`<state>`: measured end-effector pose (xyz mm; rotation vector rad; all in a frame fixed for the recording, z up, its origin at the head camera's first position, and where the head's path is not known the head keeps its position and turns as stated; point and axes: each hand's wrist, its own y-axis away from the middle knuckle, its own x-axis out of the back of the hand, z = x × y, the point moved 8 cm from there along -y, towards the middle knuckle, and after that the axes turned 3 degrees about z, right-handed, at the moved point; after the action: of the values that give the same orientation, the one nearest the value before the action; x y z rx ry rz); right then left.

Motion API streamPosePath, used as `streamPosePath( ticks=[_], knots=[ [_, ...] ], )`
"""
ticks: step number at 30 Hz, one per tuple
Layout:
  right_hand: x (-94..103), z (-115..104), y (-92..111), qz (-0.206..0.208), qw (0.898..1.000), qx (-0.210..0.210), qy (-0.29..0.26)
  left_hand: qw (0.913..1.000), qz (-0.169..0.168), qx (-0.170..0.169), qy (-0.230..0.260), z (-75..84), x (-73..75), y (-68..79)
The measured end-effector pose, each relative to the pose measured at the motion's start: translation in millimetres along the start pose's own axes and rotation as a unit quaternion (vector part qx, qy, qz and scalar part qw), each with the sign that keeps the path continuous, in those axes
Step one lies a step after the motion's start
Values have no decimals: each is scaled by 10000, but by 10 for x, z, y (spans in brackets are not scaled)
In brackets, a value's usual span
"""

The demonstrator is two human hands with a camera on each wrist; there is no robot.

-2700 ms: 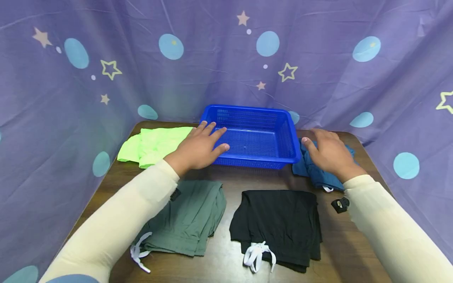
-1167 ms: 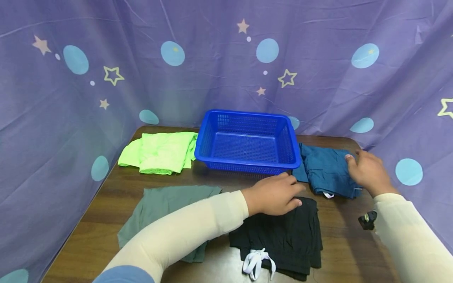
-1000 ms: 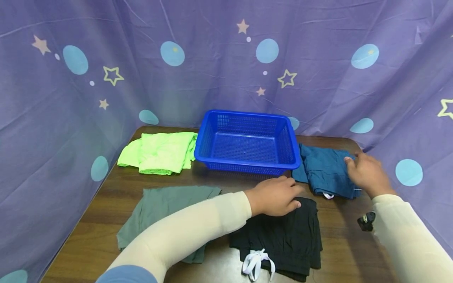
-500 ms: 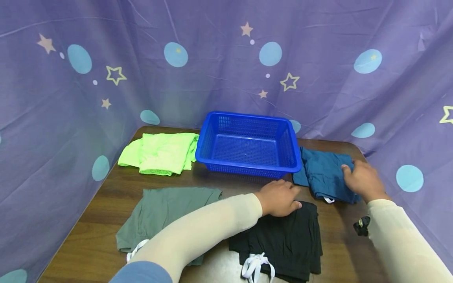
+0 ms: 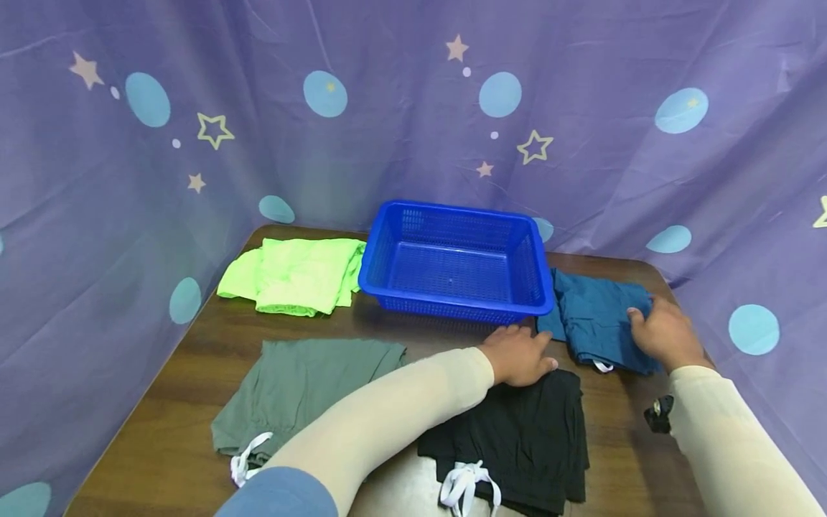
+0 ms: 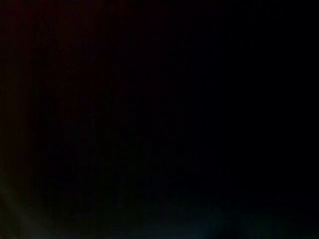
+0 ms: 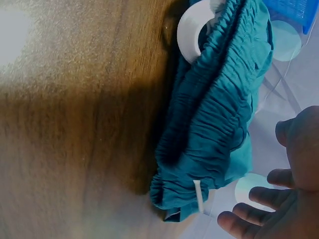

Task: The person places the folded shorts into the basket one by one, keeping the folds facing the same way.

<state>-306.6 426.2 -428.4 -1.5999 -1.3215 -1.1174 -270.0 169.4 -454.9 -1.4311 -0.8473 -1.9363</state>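
Note:
My left hand (image 5: 517, 355) is over the far edge of the folded black shorts (image 5: 517, 438), its fingers loosely spread toward the blue shorts (image 5: 597, 319). Whether it touches the black cloth I cannot tell. At the right end of those folded blue shorts is my right hand (image 5: 667, 334). In the right wrist view this right hand (image 7: 279, 189) has relaxed fingers and nothing in its grasp, beside the gathered waistband of the blue shorts (image 7: 214, 114). The left wrist view is almost wholly dark.
A blue plastic basket (image 5: 455, 312) stands at the back middle of the wooden table (image 5: 174, 388). Neon green folded clothing (image 5: 300, 276) lies to its left. Grey-green shorts (image 5: 304, 388) with a white drawstring lie at front left, partly under my left forearm. A purple curtain (image 5: 400, 108) hangs behind.
My left hand has come from the basket's left side to the black shorts, then edged right. My right hand has gone from above the blue shorts to their right end.

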Motion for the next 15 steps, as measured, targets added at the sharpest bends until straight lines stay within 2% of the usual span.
streamPosePath(
  ticks=[7,15],
  knots=[
    [-63,24,-45,-123,9998,21,162,9997,-121,65,215,11,-24,-103],
    [-162,142,-54,-454,9981,-387,127,9989,-215,119,401,35,-66,-173]
  ],
)
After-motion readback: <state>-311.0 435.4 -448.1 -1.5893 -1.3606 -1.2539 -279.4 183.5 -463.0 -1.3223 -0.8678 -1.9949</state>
